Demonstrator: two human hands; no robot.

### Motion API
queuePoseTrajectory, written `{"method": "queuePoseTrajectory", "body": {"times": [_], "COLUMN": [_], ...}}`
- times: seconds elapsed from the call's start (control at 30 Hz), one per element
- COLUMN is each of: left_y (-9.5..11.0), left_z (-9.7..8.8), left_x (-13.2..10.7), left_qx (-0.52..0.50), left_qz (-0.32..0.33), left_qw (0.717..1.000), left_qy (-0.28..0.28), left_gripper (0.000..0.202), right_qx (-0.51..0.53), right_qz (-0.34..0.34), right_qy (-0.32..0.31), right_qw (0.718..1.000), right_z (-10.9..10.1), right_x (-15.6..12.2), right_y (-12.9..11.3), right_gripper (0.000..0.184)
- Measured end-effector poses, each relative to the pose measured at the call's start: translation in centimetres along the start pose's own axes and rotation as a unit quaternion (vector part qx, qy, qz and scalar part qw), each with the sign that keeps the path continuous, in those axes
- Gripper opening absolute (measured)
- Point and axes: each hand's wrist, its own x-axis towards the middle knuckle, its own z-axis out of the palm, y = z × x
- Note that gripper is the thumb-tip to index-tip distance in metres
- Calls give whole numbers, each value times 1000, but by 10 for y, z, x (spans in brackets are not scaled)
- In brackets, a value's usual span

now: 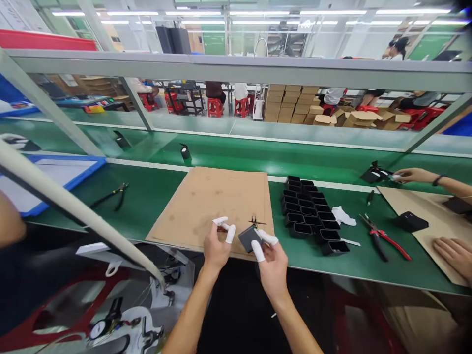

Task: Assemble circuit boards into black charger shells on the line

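At the bottom centre of the frame, near where I stand, two bare forearms reach toward the desk (140, 191). The right hand (272, 258) has its grip closed on a small, flat-faced black box (249, 240), tilted over the desk's near edge, apparently to turn one face toward the worker. Beside its top edge shows a dark pronged piece (254, 221); I cannot tell whether they are joined. The left hand (217, 248) waits just beside, its grip loose, thumb and finger parted. White finger covers (258, 250) probably keep prints off the surface. Beneath lies a brown cardboard sheet (224, 194), likely guarding against scratches. Right of centre, open black cases (305, 211) stand in close rows, seemingly for easy reach and counting. Farther right are a white cloth (342, 216), red-handled pliers (379, 235) and a co-worker's hands (413, 175). Beyond, in the upper half, cardboard boxes (291, 104) are stacked near red stools (215, 107).
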Motion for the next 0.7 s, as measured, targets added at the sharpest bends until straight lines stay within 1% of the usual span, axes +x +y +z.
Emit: {"method": "queuePoseTrajectory", "body": {"times": [0.03, 0.1, 0.17, 0.2, 0.27, 0.37, 0.47, 0.6, 0.7], "left_y": [0, 0, 0, 1, 2, 4, 5, 5, 5], "left_z": [0, 1, 2, 2, 2, 2, 3, 3, 3], "left_x": [0, 0, 0, 0, 1, 1, 2, 1, 1], "left_qx": [0, 7, 18, 22, 25, 20, 18, 16, 13], "left_qz": [0, -1, -2, -1, 2, 6, 6, 0, -6], "left_qw": [1000, 1000, 1000, 1000, 1000, 1000, 1000, 1000, 1000], "left_qy": [0, -2, -1, 0, -1, -1, -1, -2, -4], "left_gripper": [38, 39, 39, 38, 38, 38, 38, 39, 39], "right_qx": [79, 208, 272, 284, 285, 280, 277, 270, 251], "right_qz": [62, 157, 203, 212, 220, 221, 209, 203, 207], "right_qy": [20, 36, 27, 23, 13, 4, 0, -32, -36], "right_qw": [995, 965, 940, 935, 933, 934, 938, 941, 945], "right_z": [1, -1, -5, -7, -12, -16, -19, -23, -23], "right_x": [-2, -8, -12, -14, -16, -16, -14, -13, -14], "right_y": [-9, -25, -37, -40, -44, -46, -48, -55, -59], "right_gripper": [37, 39, 38, 38, 38, 38, 38, 37, 39]}}
